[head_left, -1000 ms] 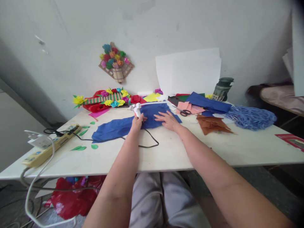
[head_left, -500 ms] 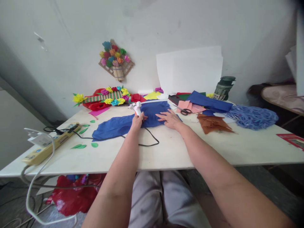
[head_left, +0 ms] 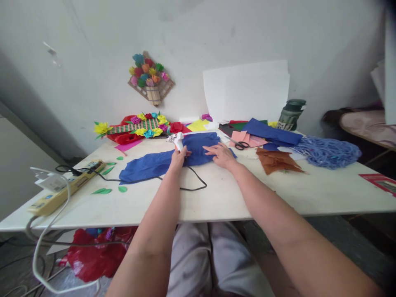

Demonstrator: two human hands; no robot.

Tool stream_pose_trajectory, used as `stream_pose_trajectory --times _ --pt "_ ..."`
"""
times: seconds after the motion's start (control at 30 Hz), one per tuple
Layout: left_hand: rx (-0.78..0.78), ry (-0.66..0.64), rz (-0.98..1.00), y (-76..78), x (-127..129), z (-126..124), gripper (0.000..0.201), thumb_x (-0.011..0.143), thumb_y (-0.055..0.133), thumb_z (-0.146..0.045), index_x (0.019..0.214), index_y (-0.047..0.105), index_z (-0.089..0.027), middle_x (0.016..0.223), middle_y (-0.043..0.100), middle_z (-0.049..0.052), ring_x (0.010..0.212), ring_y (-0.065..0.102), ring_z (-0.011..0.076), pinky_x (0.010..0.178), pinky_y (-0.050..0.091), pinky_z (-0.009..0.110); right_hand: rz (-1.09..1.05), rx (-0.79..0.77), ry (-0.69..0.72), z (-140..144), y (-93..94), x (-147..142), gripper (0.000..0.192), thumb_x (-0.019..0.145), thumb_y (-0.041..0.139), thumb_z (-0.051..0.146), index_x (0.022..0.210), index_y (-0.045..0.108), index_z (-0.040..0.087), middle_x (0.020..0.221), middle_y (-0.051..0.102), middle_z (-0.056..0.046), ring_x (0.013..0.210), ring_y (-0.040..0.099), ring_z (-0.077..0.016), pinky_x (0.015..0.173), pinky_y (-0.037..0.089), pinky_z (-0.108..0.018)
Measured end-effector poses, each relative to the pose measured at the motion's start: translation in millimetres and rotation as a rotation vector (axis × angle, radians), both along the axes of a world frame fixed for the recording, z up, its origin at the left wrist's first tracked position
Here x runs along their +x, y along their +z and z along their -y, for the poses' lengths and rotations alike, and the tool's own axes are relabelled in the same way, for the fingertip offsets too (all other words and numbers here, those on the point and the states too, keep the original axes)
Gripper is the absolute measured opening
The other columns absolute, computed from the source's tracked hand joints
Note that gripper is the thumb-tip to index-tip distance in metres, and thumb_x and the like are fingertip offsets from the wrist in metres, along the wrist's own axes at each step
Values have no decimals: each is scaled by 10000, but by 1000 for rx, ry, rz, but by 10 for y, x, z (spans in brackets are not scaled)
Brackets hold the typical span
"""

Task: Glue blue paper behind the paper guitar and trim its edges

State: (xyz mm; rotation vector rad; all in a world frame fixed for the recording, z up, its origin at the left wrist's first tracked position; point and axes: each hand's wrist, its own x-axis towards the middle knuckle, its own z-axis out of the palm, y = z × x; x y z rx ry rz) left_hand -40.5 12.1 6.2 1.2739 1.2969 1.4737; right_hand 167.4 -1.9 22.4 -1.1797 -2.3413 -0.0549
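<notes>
Two bare hands work at the middle of the frame, just above centre, on a white table (head_left: 216,198). The left hand (head_left: 177,159) is closed in a grip round a white glue gun (head_left: 178,142), whose body stands up above the fingers; its black cord (head_left: 194,181) loops away over the tabletop toward the lower middle and then runs left to a yellow power strip (head_left: 66,187) at the left edge of the frame. The right hand (head_left: 221,154) is open and lies flat, fingers spread and stretched to the left, palm down on a blue cloth (head_left: 154,163).

That cloth is a long, crumpled piece of deep blue material, lying on the table from left of centre up to the hands, where it widens into a flatter part beneath both of them. Its left end is bunched and rounded; the part under the right hand looks smoother.

Right of the hands lie black-handled scissors (head_left: 241,144) on pink paper, a brown piece (head_left: 275,161) and a heap of light blue fringed material (head_left: 328,152) farther right. Behind the hands, toward upper left of centre, lies a striped piece trimmed with paper flowers (head_left: 139,126). Small green paper leaves (head_left: 103,191) are scattered near the power strip. A dark green bottle (head_left: 291,114) stands at the wall, right of white sheets (head_left: 247,93) leaning there.
</notes>
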Motion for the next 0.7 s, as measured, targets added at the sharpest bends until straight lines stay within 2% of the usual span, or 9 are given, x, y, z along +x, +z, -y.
stream_pose_trajectory --times 0.1,0.23,0.37,0.57,0.7 --pt "-3 2 -7 -19 -5 -28 312 733 560 -450 763 588 -141 741 693 95 676 628 184 683 461 294 -20 36 13 -19 -23 15 768 655 448 0 1364 413 292 1097 672 46 1166 498 -174 1082 228 -445" --pt "8 -1 13 -29 -3 -46 317 727 569 -459 763 572 -143 713 691 89 640 619 171 652 460 277 48 2 61 -32 -75 -11 761 650 447 -6 1354 428 280 1095 672 53 1221 454 -174 1086 209 -447" --pt "-3 7 21 -20 2 -31 319 716 586 -459 783 571 -147 707 690 83 642 626 176 661 459 285 99 -41 21 -55 -112 -34 733 658 433 -21 1332 462 268 1067 684 54 1213 461 -173 1092 201 -440" --pt "-4 4 38 -23 3 -9 299 728 573 -447 768 571 -151 749 695 90 678 634 182 687 464 285 119 -8 -12 -75 -113 -42 736 652 434 -34 1294 503 320 1053 688 47 1197 475 -196 1114 146 -479" --pt "15 -2 12 -22 -6 -8 296 736 561 -440 758 575 -145 743 694 95 666 627 180 677 464 287 100 -10 -13 -62 -125 -49 725 652 427 -39 1289 515 297 1023 697 47 1183 480 -201 1119 124 -476"
